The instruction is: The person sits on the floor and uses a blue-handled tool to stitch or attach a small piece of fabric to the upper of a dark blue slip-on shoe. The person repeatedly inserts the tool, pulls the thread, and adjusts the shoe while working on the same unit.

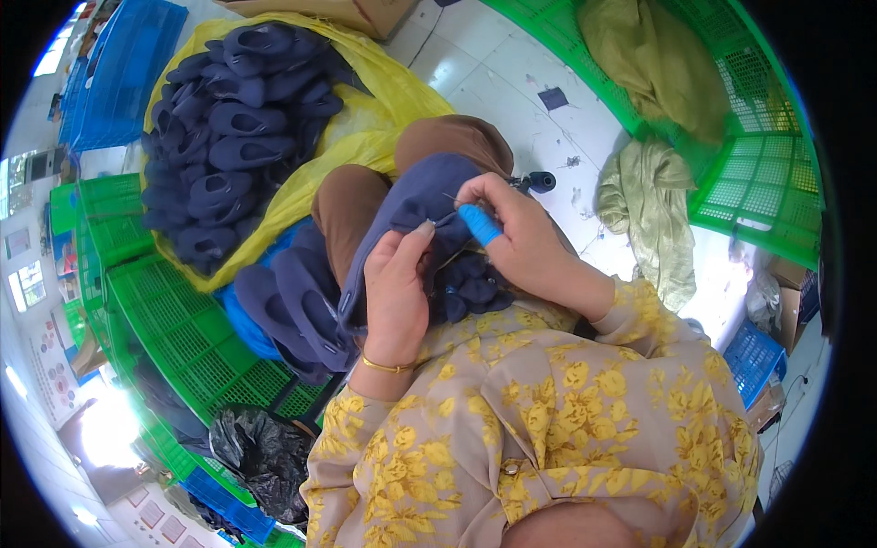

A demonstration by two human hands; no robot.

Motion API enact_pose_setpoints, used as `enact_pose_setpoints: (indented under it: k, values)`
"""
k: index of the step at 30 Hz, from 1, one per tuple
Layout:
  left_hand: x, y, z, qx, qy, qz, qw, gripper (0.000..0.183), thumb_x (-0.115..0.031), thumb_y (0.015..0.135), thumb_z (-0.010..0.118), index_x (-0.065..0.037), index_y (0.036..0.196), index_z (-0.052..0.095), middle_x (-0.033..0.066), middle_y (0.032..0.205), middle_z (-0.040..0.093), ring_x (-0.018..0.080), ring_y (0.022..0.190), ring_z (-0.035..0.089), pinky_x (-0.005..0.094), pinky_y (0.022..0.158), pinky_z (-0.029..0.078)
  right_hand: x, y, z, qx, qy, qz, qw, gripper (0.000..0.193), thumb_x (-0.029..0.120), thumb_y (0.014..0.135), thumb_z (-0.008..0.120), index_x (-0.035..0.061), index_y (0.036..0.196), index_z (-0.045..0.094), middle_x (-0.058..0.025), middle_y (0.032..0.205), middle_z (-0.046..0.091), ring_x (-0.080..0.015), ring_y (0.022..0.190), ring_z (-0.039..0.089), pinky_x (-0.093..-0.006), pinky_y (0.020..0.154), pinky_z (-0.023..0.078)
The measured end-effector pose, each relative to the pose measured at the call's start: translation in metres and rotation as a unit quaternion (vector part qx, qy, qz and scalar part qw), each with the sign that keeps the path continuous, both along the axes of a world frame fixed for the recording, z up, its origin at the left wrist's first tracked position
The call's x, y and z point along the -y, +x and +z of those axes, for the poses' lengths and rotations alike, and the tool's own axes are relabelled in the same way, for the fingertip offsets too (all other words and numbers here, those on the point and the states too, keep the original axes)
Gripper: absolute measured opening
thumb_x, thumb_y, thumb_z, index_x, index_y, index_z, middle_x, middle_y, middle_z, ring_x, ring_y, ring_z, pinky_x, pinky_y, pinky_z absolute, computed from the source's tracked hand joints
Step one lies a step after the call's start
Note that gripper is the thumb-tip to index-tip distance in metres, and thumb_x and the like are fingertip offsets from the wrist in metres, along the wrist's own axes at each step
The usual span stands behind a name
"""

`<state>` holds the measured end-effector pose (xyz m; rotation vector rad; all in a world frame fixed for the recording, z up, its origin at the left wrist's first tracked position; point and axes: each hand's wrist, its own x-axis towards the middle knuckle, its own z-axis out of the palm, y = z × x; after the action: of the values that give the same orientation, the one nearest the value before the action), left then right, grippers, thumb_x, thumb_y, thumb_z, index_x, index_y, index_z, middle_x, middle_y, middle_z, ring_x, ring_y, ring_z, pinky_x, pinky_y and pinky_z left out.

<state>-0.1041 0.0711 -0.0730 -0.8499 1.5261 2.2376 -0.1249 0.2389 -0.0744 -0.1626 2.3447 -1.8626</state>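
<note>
Across my lap lies a navy fabric slipper (438, 178), its toe end pointing away from me. My left hand (397, 283) pinches a fold of its cloth between thumb and fingers. Close by on the right, my right hand (530, 237), with blue tape wrapped around the thumb, is closed in a pinch over the slipper. A thin needle (449, 196) sticks out from its fingertips. Below the hands, a cluster of small dark navy fabric pieces (475, 288) rests in my lap. More navy slippers (288, 306) lie to the left of my left hand.
A yellow plastic sack (375, 119) at the far left holds a heap of navy slippers (247, 119). Green crates (196, 315) stand left, beside a black plastic bag (265, 447). Another green crate (767, 192) and crumpled sacks (649, 210) are at right.
</note>
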Motion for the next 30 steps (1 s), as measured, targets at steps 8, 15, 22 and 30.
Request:
enact_pose_setpoints:
  k: [8, 15, 22, 30]
  values:
    - [0.003, 0.003, 0.003, -0.041, 0.063, -0.016, 0.997, 0.007, -0.008, 0.091, 0.063, -0.003, 0.096, 0.066, -0.0007, 0.086, 0.064, 0.0053, 0.074, 0.054, 0.0198, 0.069, 0.041, -0.013, 0.003, 0.001, 0.076, -0.009, 0.074, 0.994, 0.018, 0.002, 0.082, 0.06, 0.0047, 0.1, 0.064, -0.0124, 0.075, 0.063, -0.0239, 0.063, 0.061, -0.032, 0.06, 0.046]
    - [0.009, 0.005, -0.002, -0.045, 0.069, -0.02, 0.996, 0.01, -0.006, 0.092, 0.062, -0.002, 0.1, 0.066, -0.0004, 0.089, 0.066, 0.0061, 0.078, 0.055, 0.021, 0.073, 0.043, -0.016, 0.005, 0.005, 0.063, 0.011, 0.113, 0.992, 0.027, 0.0, 0.079, 0.059, 0.0042, 0.104, 0.066, -0.0172, 0.084, 0.067, -0.0327, 0.074, 0.066, -0.0359, 0.066, 0.05]
    - [0.018, 0.009, -0.009, -0.063, 0.089, -0.047, 0.993, 0.016, -0.009, 0.093, 0.06, -0.002, 0.107, 0.063, 0.002, 0.098, 0.066, 0.0097, 0.086, 0.057, 0.0256, 0.081, 0.043, -0.016, 0.005, -0.001, 0.011, 0.025, 0.128, 0.991, 0.029, -0.003, 0.083, 0.059, 0.0025, 0.111, 0.067, -0.012, 0.085, 0.068, -0.0169, 0.069, 0.061, -0.0286, 0.065, 0.048]
    - [0.01, 0.007, -0.001, -0.038, 0.069, -0.008, 0.997, 0.005, -0.005, 0.091, 0.063, -0.003, 0.096, 0.065, 0.0005, 0.088, 0.065, 0.007, 0.078, 0.055, 0.0216, 0.074, 0.043, -0.016, 0.0, 0.004, -0.033, 0.059, 0.155, 0.986, 0.032, -0.005, 0.078, 0.057, 0.0024, 0.107, 0.067, -0.0157, 0.086, 0.068, -0.0272, 0.074, 0.065, -0.0331, 0.068, 0.05]
